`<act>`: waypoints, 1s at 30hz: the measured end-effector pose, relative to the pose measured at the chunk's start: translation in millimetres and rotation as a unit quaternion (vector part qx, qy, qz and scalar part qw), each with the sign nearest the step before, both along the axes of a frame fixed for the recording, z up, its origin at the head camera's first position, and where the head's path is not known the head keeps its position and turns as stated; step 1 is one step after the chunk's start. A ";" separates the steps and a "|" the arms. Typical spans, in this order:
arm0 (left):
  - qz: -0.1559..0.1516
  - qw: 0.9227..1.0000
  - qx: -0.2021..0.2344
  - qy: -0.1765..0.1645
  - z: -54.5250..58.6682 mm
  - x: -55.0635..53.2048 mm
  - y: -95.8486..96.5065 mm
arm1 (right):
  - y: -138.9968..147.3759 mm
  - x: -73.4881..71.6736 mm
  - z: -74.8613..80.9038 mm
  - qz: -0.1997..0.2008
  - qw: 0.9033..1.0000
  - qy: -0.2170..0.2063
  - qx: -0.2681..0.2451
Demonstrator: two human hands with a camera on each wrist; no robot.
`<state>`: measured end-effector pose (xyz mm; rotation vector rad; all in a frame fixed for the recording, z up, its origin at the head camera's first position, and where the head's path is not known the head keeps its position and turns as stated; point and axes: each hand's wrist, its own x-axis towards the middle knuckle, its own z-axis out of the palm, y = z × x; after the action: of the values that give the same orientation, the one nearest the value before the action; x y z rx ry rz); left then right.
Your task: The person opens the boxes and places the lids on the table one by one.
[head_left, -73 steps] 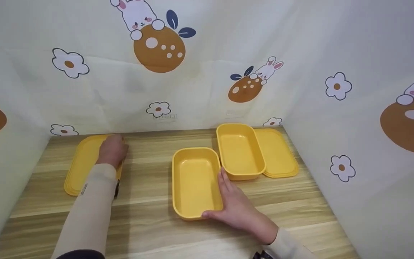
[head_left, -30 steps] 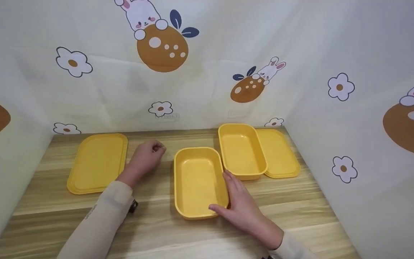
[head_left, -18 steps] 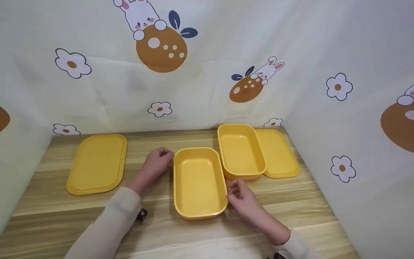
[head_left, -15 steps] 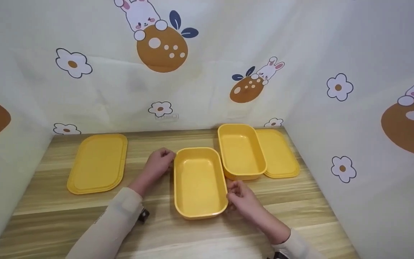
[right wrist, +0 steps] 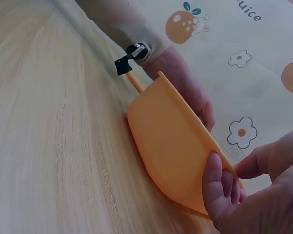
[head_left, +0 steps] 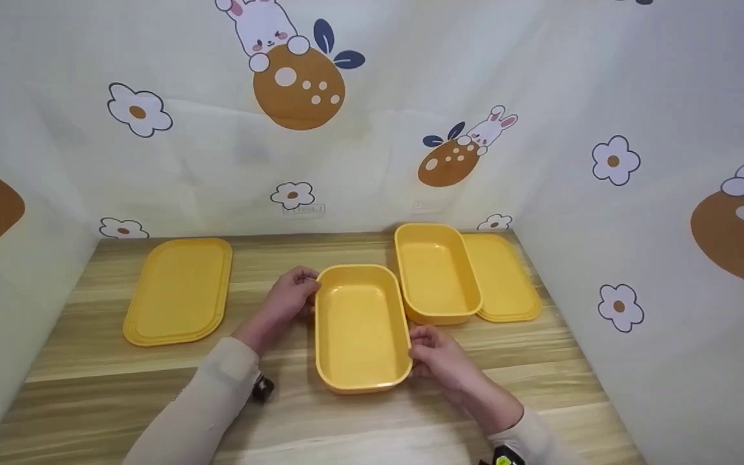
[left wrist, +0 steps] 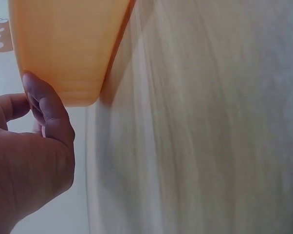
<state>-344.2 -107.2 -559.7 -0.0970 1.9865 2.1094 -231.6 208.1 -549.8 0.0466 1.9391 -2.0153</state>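
Note:
A yellow lunch box [head_left: 362, 329] without a cover stands on the wood-grain table in the middle of the head view. My left hand [head_left: 292, 295] pinches its rim near the far left corner; in the left wrist view, that hand's fingertips [left wrist: 35, 85] lie against the outer wall. On the opposite side, my right hand [head_left: 443, 356] pinches the right rim. The right wrist view shows thumb and fingers on either side of the edge of the lunch box [right wrist: 171, 141]. Inside, only its bare bottom is visible.
Behind to the right stands a second yellow lunch box [head_left: 438, 274], close against the first. Beside it lies a yellow lid [head_left: 504, 278], partly hidden by that box. Another yellow lid [head_left: 179, 290] lies flat at the left. Patterned cloth walls [head_left: 372, 161] enclose the table.
My left hand has left the lid on the left and come rightward to the nearer lunch box. My right hand has gone from spread fingers along its side to pinching the rim.

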 end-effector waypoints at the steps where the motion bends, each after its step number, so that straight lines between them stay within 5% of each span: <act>1: -0.004 1.000 0.001 -0.002 -0.1 1.1 0.7 | 0.1 0.2 -0.2 0.000 1.000 -0.001 -0.001; 9: -0.026 1.000 -0.018 0.005 -0.8 6.9 3.5 | -1.5 -2.1 -7.1 -0.013 1.000 0.007 0.002; 30: -0.016 1.000 -0.013 0.016 -5.6 8.7 2.1 | -1.6 -12.6 -14.6 0.018 0.999 -0.016 -0.036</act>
<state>-335.5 -105.2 -565.3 -0.0370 2.0208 2.0776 -244.2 206.5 -564.3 0.0265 1.8324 -2.0472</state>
